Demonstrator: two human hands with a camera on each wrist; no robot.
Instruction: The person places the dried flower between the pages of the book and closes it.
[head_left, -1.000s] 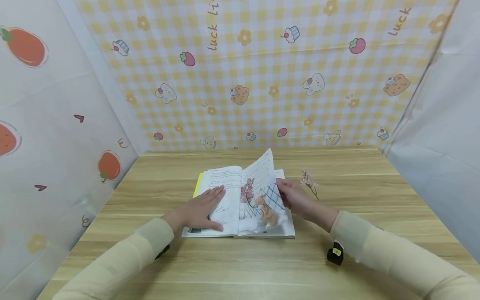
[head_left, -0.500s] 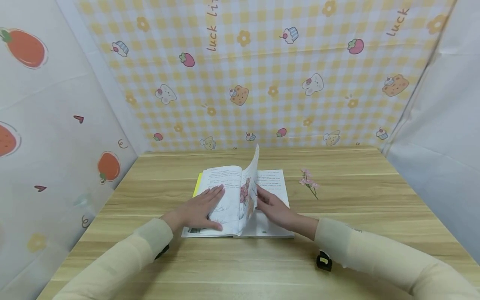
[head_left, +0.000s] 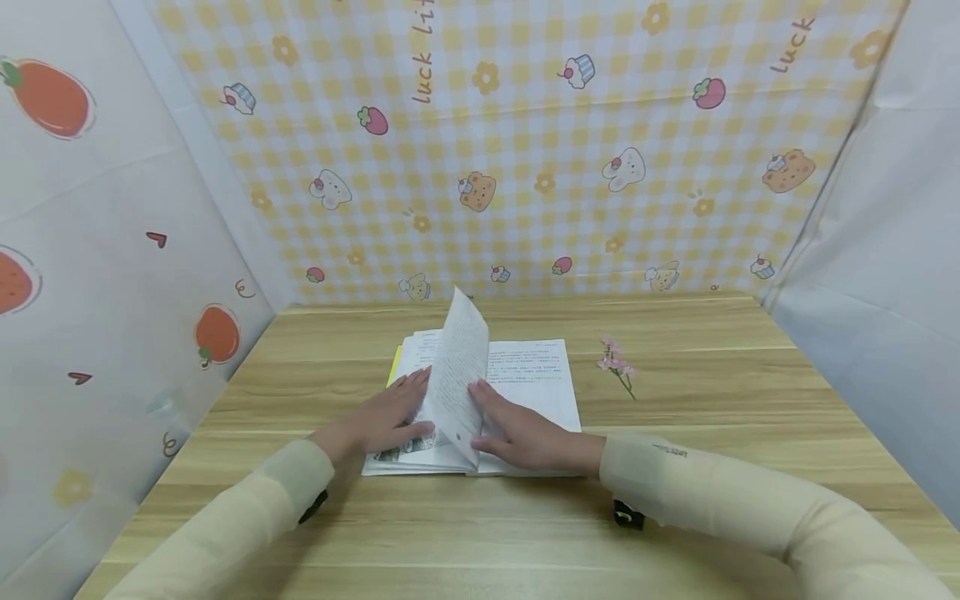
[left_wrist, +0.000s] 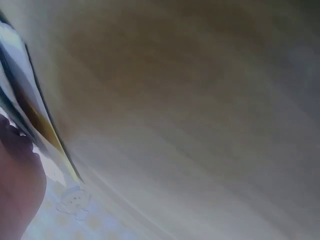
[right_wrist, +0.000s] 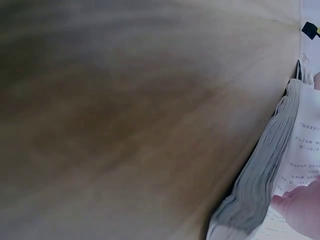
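Observation:
An open book lies on the wooden table, its printed right page showing. One page stands raised near the spine, leaning left. My right hand has its fingers straight against the right side of that page, thumb spread low near the spine. My left hand rests with fingers extended on the left pages, its fingertips right at the raised page. The right wrist view shows the thick stack of page edges beside part of the right hand. In the left wrist view, the left hand appears beside the book's edge.
A sprig of pink flowers lies on the table to the right of the book. A yellow checked cloth hangs behind the table, with pale sheets at the sides. Dark wrist devices sit under the sleeves.
The right hand has moved left, swinging the page from the right side past upright until it leans left. The left hand has drawn slightly left and stays on the pages.

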